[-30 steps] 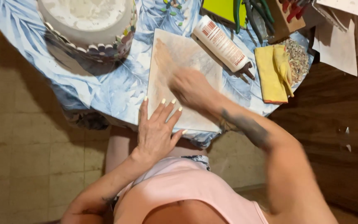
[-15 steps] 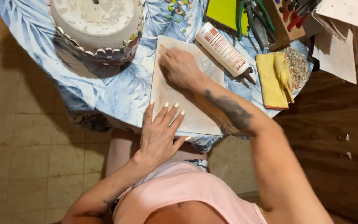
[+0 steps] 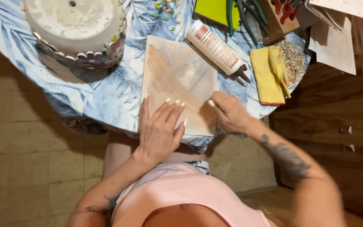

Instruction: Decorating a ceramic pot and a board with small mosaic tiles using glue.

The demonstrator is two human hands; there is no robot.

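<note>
A square beige board [image 3: 177, 71] smeared with brownish streaks lies on a round table with a blue leaf-pattern cloth [image 3: 106, 96]. My left hand [image 3: 158, 130] rests flat on the board's near edge, fingers spread. My right hand [image 3: 232, 113] is at the board's near right corner, fingers curled against the surface with the thumb out; whether it holds anything is hidden. A white glue bottle [image 3: 215, 48] with a dark nozzle lies on its side by the board's far right edge.
An upturned pot [image 3: 74, 29] rimmed with mosaic pieces stands far left. A yellow cloth [image 3: 267, 75], a heap of mosaic bits [image 3: 293, 59], a green pad [image 3: 211, 10], pliers [image 3: 242, 14] and papers [image 3: 335, 42] crowd the right. Dark wooden furniture [image 3: 337, 126] stands beside the table.
My right hand went from the board's middle to its far left, then swept down to the near right corner. My left hand stayed pressed on the near edge.
</note>
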